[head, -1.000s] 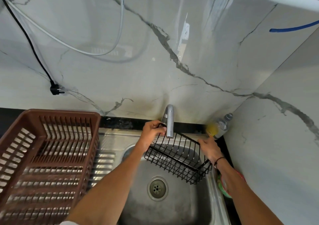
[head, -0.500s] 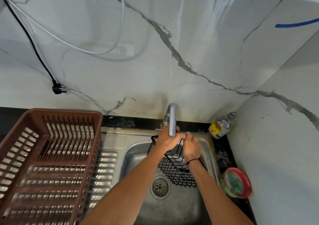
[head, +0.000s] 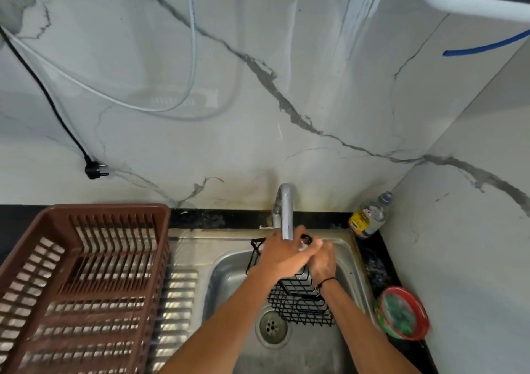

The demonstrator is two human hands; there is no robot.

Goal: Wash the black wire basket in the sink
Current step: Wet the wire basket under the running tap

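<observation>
The black wire basket (head: 301, 305) stands tilted on end in the steel sink (head: 229, 276), its lower edge next to the drain (head: 272, 327). Both my hands meet at its upper rim, right under the chrome tap (head: 284, 216). My left hand (head: 279, 259) lies across the rim with its fingers reaching over my right hand (head: 322, 263), which is curled on the rim's right side. The hands hide the top of the basket. I cannot make out any running water.
A brown plastic dish rack (head: 80, 282) fills the drainboard on the left. A clear bottle with a yellow label (head: 368, 216) stands in the back right corner. A red-rimmed dish (head: 403, 313) sits on the black counter, right of the sink. A black plug (head: 94, 170) hangs on the marble wall.
The basket came down from level under the tap to standing tilted in the sink. My hands moved from its two ends to meet at its top rim.
</observation>
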